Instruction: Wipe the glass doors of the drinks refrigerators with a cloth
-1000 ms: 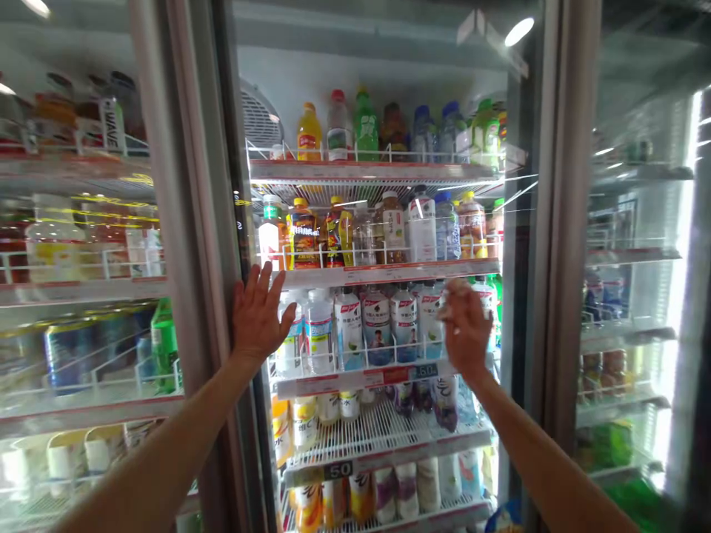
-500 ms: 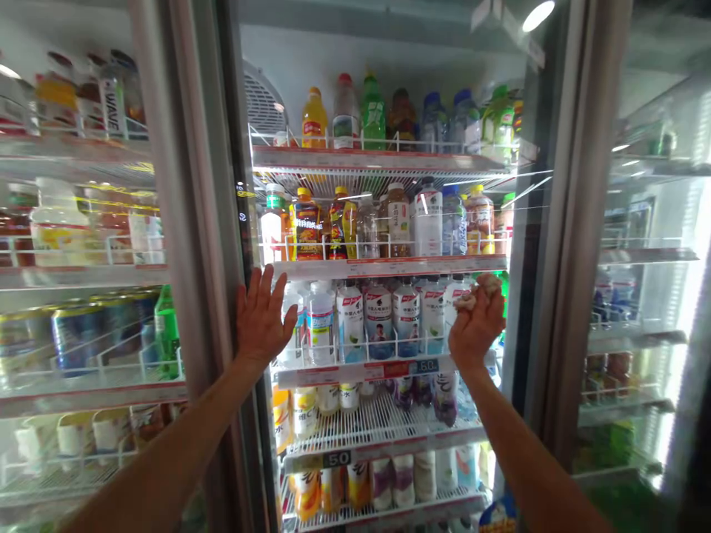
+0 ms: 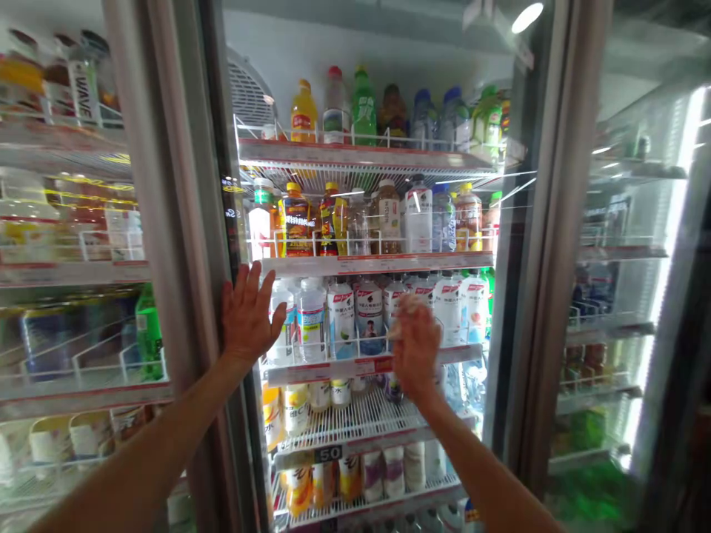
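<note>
My left hand (image 3: 248,314) lies flat with fingers spread at the left edge of the glass door (image 3: 355,44), beside the metal door frame (image 3: 167,185). My right hand (image 3: 416,355), blurred by motion, is closed on a pale crumpled cloth (image 3: 409,305) in front of the middle of the glass. Behind that hand, inside the fridge, stands a row of white-labelled bottles (image 3: 369,314); some of them are partly covered by the hand.
Drink bottles such as a green bottle (image 3: 364,111) and a yellow-capped bottle (image 3: 303,115) line the upper shelves. A lower wire shelf (image 3: 355,414) carries more bottles. Another cooler section with cans (image 3: 47,340) is on the left, and one on the right (image 3: 616,252).
My right hand with the cloth has swept left across the glass, from the right side to the middle. My left hand stays at the door's edge. The view has shifted slightly.
</note>
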